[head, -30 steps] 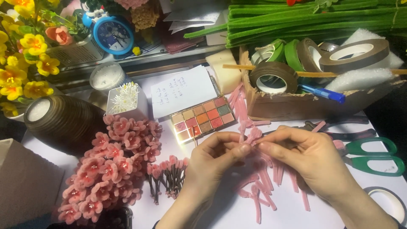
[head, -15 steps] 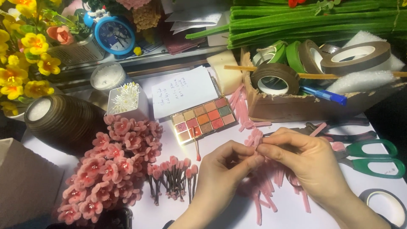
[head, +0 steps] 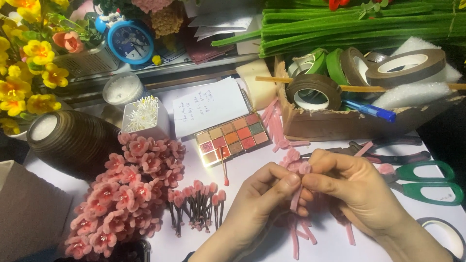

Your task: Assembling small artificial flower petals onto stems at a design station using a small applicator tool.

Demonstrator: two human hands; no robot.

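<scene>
Roll of tape (head: 445, 236): cut off at table's lower right corner. Yellow flowers (head: 29, 73): cropped by left edge. Pink stems (head: 297, 234): upper ends hidden under left hand (head: 262, 201) and right hand (head: 357, 187). Note paper (head: 209, 106): writing too small to tell.

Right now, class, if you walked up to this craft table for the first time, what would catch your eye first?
At centre, the left hand and right hand pinch a pink fuzzy stem piece between their fingertips. Left of them lies a big heap of pink handmade blossoms. Behind, a box of tape rolls sits before green stems.
</scene>
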